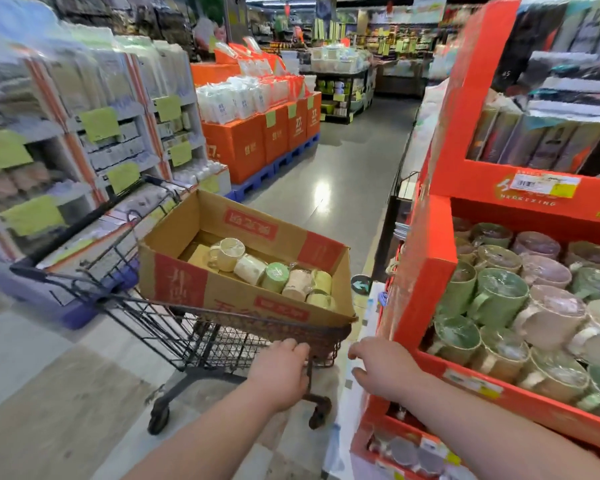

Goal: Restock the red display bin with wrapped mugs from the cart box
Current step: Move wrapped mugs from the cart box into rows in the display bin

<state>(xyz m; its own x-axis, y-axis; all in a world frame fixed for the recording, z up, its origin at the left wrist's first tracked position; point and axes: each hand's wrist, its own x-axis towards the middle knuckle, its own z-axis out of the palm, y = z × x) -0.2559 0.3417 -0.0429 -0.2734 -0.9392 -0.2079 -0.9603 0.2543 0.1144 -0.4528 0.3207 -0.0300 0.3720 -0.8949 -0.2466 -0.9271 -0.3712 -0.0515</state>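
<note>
Evidently to keep mugs (274, 271) within reach ahead, left hand (281, 370) grasps cart rim (326, 336); right hand (383, 370) released, empty, bin (426, 282) just beside it.

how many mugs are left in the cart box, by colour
cream mugs: 2
green mug: 1
tan mug: 1
pale yellow mugs: 2
total: 6 visible in the box on the cart
</note>
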